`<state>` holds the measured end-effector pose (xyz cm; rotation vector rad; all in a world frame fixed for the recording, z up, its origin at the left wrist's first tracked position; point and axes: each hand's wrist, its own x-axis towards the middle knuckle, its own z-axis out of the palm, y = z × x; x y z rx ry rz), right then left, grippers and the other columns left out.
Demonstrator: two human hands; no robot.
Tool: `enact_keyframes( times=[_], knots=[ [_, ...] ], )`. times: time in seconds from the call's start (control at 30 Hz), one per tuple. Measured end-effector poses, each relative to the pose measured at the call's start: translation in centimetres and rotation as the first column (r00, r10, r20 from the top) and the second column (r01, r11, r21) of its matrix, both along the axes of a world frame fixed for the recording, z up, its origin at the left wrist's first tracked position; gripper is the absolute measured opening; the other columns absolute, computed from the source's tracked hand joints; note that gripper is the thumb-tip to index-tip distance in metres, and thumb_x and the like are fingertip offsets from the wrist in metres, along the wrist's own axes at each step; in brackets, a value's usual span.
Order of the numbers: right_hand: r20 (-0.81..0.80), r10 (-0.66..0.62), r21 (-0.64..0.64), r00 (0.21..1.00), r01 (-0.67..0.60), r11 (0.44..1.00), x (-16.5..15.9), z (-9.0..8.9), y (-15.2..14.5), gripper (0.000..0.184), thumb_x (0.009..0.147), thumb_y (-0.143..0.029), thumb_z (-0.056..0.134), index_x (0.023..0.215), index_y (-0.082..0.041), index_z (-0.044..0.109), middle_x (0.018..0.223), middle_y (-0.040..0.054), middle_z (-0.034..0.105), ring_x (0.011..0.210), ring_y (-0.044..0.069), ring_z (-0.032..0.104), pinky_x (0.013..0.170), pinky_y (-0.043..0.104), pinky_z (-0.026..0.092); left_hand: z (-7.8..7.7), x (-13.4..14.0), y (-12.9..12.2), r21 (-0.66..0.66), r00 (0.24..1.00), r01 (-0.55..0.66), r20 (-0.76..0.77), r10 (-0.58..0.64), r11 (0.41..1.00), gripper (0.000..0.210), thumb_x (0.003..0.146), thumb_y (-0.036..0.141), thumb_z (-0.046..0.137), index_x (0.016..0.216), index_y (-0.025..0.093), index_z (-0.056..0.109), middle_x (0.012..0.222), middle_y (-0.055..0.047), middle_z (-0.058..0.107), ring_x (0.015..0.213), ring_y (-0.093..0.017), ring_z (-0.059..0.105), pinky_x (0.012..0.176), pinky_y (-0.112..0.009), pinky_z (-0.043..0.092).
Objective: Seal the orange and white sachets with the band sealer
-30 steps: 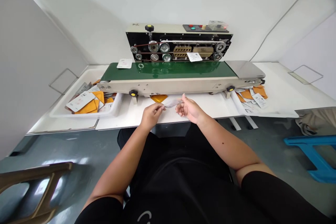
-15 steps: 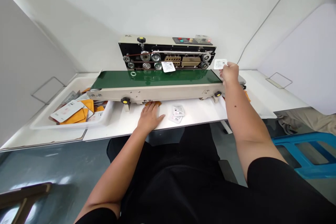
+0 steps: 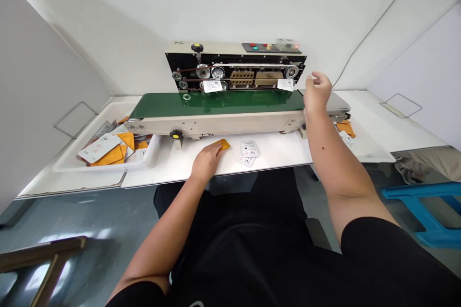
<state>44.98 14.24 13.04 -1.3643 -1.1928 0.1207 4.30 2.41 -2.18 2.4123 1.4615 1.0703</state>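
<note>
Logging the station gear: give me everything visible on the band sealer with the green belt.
The band sealer stands lengthwise on the white table. It has a beige frame, a flat green conveyor belt in front, and a black upright head with silver rollers, thin drive bands and brass-coloured blocks. Coloured buttons sit on top, yellow-capped knobs on top and along the front. Two white pouches ride along the head. The right hand hovers at the right end; whether it touches is unclear.

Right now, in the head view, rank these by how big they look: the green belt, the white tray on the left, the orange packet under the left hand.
1. Green belt, widest.
2. White tray; it lies nearer the camera's edge, so the gap is unsure.
3. Orange packet, by far the smallest, partly covered by the left hand.
</note>
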Motion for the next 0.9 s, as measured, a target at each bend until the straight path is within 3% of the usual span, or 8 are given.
enact_keyframes(
  times=[0.1,0.2,0.27,0.37,0.43,0.67,0.8,0.9],
  knots=[
    [-0.001,-0.047,0.112,0.999,0.047,0.993,-4.4,-2.1,-4.9,0.036,0.103,-0.03,0.051,0.132,-0.015,0.064,0.116,0.0115,0.066,0.099,0.018,0.064,0.098,0.038,0.054,0.7,-0.5,-1.2,0.038,0.977,-0.106,0.189,0.097,0.994,0.033,0.111,0.037,0.045,0.109,0.022,0.074,0.106,-0.01,0.075,0.102,-0.025,0.071,0.096,-0.039,0.059],
    [0.006,0.281,-0.062,0.96,-0.28,0.958,-10.7,-5.8,-10.5,0.029,0.097,-0.036,0.062,0.12,-0.021,0.073,0.107,0.0076,0.071,0.093,0.019,0.067,0.09,0.038,0.058,1.2,-1.1,-1.7,-0.083,0.905,-0.174,0.38,0.193,0.981,0.031,0.111,0.042,0.046,0.105,0.021,0.069,0.09,-0.006,0.072,0.08,-0.02,0.069,0.075,-0.032,0.058],
    [-0.096,0.52,-0.272,0.849,-0.525,0.807,-14.8,-8.6,-13.3,0.035,0.091,-0.038,0.071,0.122,-0.023,0.074,0.106,0.0067,0.074,0.085,0.018,0.067,0.079,0.035,0.059,1.2,-1.3,-1.7,-0.176,0.866,-0.122,0.462,0.191,0.977,0.028,0.11,0.044,0.047,0.107,0.022,0.064,0.088,-0.003,0.072,0.072,-0.017,0.067,0.068,-0.029,0.055],
    [-0.319,0.654,-0.434,0.686,-0.719,0.542,-19.3,-11.5,-14.8,0.039,0.088,-0.042,0.075,0.123,-0.024,0.072,0.109,0.0066,0.075,0.073,0.015,0.065,0.061,0.029,0.055,0.8,-1.4,-1.4,-0.226,0.862,0.031,0.499,0.089,0.974,0.026,0.109,0.047,0.049,0.11,0.023,0.058,0.088,-0.002,0.072,0.073,-0.017,0.069,0.07,-0.029,0.055],
    [-0.395,0.661,-0.445,0.638,-0.762,0.47,-20.5,-12.0,-14.4,0.027,0.09,-0.043,0.071,0.107,-0.022,0.072,0.098,0.0054,0.075,0.065,0.013,0.062,0.055,0.026,0.051,0.5,-1.4,-1.4,-0.25,0.865,0.115,0.501,0.027,0.961,0.026,0.108,0.049,0.052,0.111,0.024,0.057,0.086,-0.002,0.073,0.074,-0.017,0.07,0.071,-0.029,0.055],
    [-0.311,0.629,-0.377,0.712,-0.7,0.607,-16.6,-8.9,-13.1,0.023,0.09,-0.043,0.071,0.089,-0.021,0.069,0.076,0.0008,0.071,0.058,0.012,0.059,0.056,0.025,0.048,1.1,-1.4,-1.8,-0.218,0.828,0.283,0.547,-0.123,0.934,0.034,0.099,0.043,0.068,0.124,0.022,0.06,0.088,-0.003,0.075,0.078,-0.016,0.068,0.073,-0.027,0.053],
    [-0.257,0.653,-0.435,0.713,-0.688,0.581,-16.7,-9.9,-14.5,0.029,0.088,-0.048,0.075,0.097,-0.021,0.076,0.08,0.0033,0.075,0.065,0.015,0.065,0.061,0.028,0.053,1.6,-1.3,-2.3,-0.162,0.883,0.256,0.441,-0.162,0.953,0.033,0.096,0.039,0.073,0.124,0.021,0.073,0.073,0.002,0.072,0.062,-0.014,0.065,0.065,-0.025,0.053],
    [-0.461,0.564,-0.356,0.686,-0.724,0.59,-17.8,-11.1,-15.3,0.045,0.09,-0.062,0.072,0.11,-0.021,0.074,0.088,0.0064,0.077,0.069,0.016,0.068,0.061,0.027,0.055,1.3,-1.2,-2.4,-0.069,0.909,0.117,0.408,-0.079,0.991,0.022,0.099,0.034,0.067,0.108,0.021,0.082,0.082,-0.003,0.08,0.071,-0.017,0.074,0.071,-0.029,0.06]
  ],
)
